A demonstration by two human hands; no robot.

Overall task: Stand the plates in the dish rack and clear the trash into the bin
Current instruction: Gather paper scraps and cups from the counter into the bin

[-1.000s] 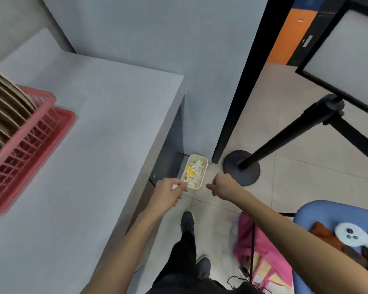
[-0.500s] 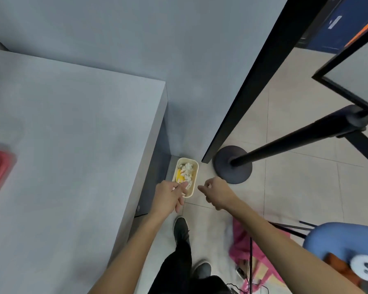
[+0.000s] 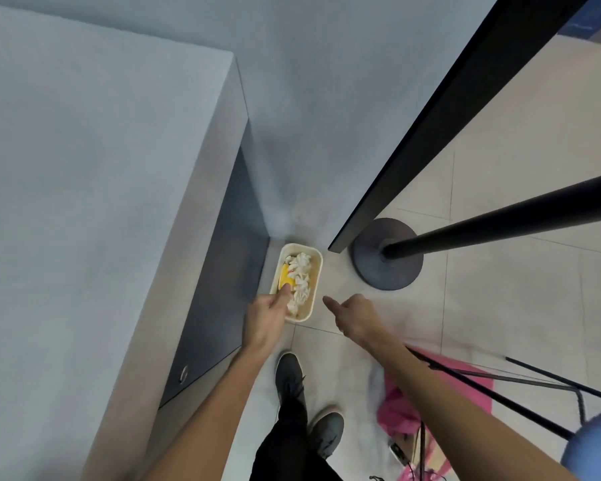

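A cream rectangular bin (image 3: 314, 272) stands on the floor by the counter's corner, holding crumpled white paper (image 3: 301, 272) and a yellow scrap (image 3: 286, 278). My left hand (image 3: 266, 317) hangs over the bin's near left rim, fingers stretched down toward the scraps, with nothing visible in them. To the right of the bin, just short of it, my right hand (image 3: 356, 319) has its back to the camera, fingers curled under and thumb pointing at the bin; no object shows in it. The dish rack and plates are out of view.
A grey counter (image 3: 101, 185) fills the left side. A black stanchion with a round base (image 3: 368, 272) stands right of the bin, beside a black frame edge (image 3: 413, 140). A pink bag (image 3: 403, 411), cables and my shoes (image 3: 288, 376) are on the tiled floor.
My view swung right, so the red rack left the frame. My left hand moved over the bin; the white scrap it pinched is no longer seen in it. The right hand stayed alongside.
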